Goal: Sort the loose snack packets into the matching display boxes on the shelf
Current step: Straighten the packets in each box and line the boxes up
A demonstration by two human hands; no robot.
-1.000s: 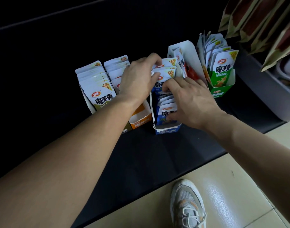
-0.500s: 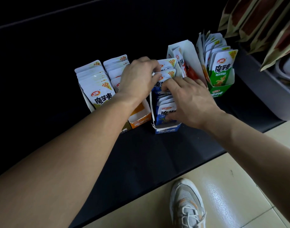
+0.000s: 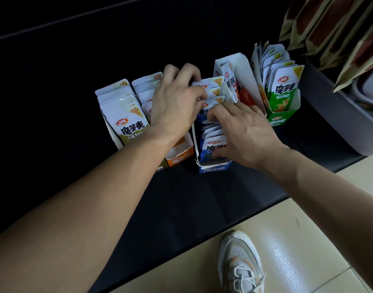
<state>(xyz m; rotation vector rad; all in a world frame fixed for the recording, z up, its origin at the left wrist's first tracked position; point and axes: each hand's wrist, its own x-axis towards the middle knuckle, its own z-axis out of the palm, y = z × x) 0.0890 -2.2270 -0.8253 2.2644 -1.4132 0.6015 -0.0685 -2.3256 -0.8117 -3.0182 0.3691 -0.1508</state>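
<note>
Both hands work the blue packets point(image 3: 213, 144) standing in the blue display box point(image 3: 215, 167) on the shelf point(image 3: 202, 197). The right hand point(image 3: 244, 134) clamps the front bunch between thumb and fingers to part the row. The blurred left hand point(image 3: 177, 104) seems to pinch the rear packets upright.

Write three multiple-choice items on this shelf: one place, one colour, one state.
1. Both hands work at which box? A orange, B red, C the blue box.
2. Farthest right stands: A the green box, B a blue one, C an orange one.
3. The right hand: A hangs idle, B grips blue packets, C holds a pen.

Key: C, the left hand and right hand both reach into it; A, green ends the row; B, thumb and fingers clamp a batch.
</note>
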